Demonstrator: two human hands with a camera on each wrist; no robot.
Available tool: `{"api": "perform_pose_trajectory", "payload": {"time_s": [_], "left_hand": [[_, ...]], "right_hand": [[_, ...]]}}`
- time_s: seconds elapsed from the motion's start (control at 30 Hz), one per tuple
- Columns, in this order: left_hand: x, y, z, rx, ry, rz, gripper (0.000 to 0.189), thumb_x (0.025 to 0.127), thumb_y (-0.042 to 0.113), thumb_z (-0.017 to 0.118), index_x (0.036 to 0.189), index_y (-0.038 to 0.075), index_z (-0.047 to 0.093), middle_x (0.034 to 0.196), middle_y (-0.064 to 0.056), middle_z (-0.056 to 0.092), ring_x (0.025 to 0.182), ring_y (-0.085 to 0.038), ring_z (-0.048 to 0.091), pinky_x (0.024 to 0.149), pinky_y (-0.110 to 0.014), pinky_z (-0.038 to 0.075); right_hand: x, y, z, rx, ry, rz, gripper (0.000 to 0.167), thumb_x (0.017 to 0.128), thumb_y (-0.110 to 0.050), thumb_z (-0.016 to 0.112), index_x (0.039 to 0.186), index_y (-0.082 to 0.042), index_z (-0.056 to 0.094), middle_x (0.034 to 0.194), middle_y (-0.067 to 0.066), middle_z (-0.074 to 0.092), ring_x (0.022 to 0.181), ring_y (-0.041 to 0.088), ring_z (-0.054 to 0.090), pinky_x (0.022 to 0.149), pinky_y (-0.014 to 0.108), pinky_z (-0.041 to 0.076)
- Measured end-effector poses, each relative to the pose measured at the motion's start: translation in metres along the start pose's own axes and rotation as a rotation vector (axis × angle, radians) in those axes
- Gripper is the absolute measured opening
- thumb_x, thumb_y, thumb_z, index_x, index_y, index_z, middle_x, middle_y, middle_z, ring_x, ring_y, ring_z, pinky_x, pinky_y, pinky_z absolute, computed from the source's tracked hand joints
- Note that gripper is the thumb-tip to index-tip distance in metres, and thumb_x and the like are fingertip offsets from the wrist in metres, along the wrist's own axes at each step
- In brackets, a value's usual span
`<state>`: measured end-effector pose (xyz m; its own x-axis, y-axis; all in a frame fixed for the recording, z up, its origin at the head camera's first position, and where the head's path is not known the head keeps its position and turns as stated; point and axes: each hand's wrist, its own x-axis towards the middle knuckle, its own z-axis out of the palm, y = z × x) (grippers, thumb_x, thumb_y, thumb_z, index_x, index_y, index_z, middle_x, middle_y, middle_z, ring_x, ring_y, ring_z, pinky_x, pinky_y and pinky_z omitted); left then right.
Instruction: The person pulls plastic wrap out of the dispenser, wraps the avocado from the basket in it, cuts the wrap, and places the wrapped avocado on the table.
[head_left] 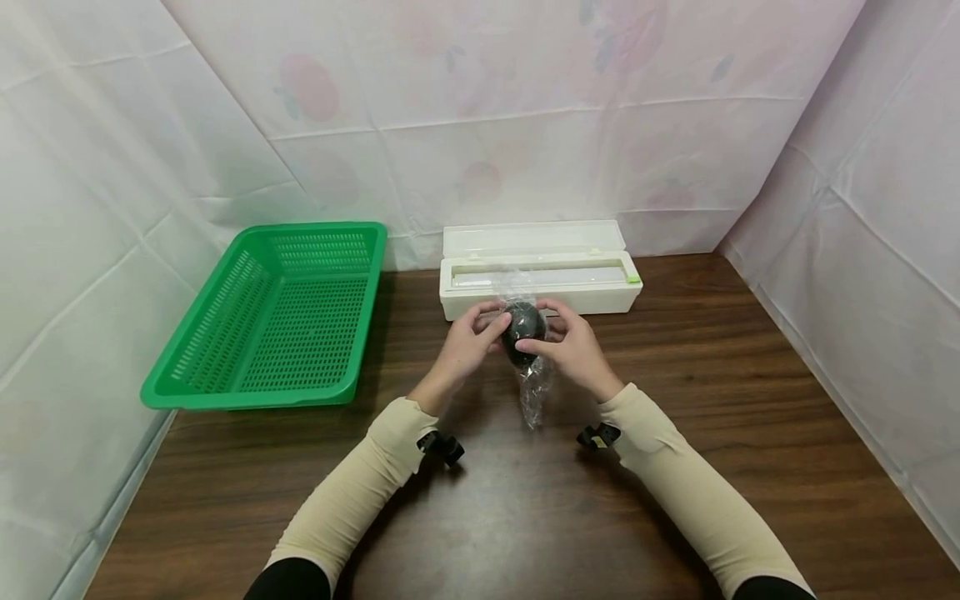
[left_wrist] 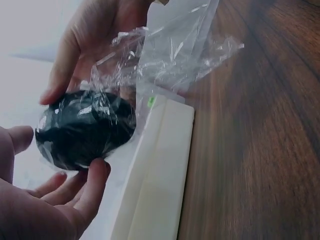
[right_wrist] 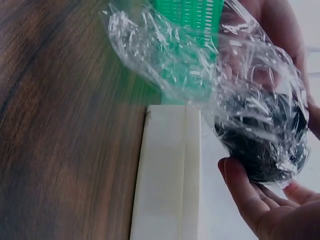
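Note:
A dark, rounded object (head_left: pixel 527 323) about the size of a fist is wrapped in clear cling film (head_left: pixel 533 393). Both hands hold it above the table, in front of the white box. My left hand (head_left: pixel 467 343) grips it from the left, thumb on top and fingertips underneath. From the other side my right hand (head_left: pixel 576 343) holds it between thumb and fingers. Crumpled film trails off the object toward me, and more sticks out at its far end. Through the film in the left wrist view, the object (left_wrist: pixel 82 132) looks smooth and almost black.
Behind the hands stands a white cling film box (head_left: pixel 540 298) with its lid (head_left: pixel 532 239) up and a pale roll inside. A green plastic basket (head_left: pixel 358 333) stands to the left on the brown wooden table (head_left: pixel 495 533). Pale curtains (head_left: pixel 480 167) enclose the back and sides.

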<state>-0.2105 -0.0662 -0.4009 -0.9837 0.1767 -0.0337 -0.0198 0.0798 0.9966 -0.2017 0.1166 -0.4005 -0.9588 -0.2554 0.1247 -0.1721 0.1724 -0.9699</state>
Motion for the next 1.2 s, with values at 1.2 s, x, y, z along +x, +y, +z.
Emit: {"api": "perform_pose_trajectory", "payload": {"time_s": [1.2], "left_hand": [[0.038,0.015,-0.061,-0.136,-0.709,0.168,0.061,0.088,0.018,0.072,0.141,-0.002,0.048,0.119,-0.001,0.063,0.103,-0.012,0.062,0.083,-0.025,0.055]], "right_hand": [[-0.023,-0.004,-0.009,0.159,-0.317,-0.036,0.059,0.079,-0.002,0.076,0.131,0.000,0.047,0.119,0.030,0.063,0.098,0.013,0.069,0.082,0.031,0.058]]}}
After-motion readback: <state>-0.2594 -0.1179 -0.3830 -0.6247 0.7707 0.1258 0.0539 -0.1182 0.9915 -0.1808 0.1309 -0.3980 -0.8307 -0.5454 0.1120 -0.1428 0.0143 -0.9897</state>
